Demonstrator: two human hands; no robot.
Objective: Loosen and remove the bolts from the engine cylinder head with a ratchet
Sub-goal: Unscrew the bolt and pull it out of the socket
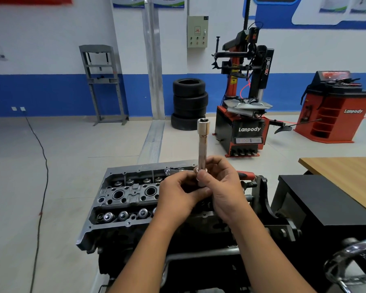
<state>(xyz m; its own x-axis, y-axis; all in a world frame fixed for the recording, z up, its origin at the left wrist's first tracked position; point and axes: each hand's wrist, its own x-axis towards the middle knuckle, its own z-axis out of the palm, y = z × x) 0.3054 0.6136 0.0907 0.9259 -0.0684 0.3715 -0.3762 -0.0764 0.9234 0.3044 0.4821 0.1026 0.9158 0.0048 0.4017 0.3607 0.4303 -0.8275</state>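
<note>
Both hands meet above the right part of the cylinder head (123, 195). The left hand (179, 194) curls its fingers around the lower end of a long socket extension (202, 149), thumb on the near side. The right hand (224, 187) wraps the same lower end from the right. The extension stands upright, with a socket (203, 124) at its top, opening upward. A ratchet (246, 175) with a red and black handle shows just right of the right hand; a chrome part projects left of the hands. How these join the extension is hidden by the fingers.

The cylinder head sits on an engine stand (268, 208). Far behind stand stacked tyres (189, 103) and a tyre changer (243, 123).
</note>
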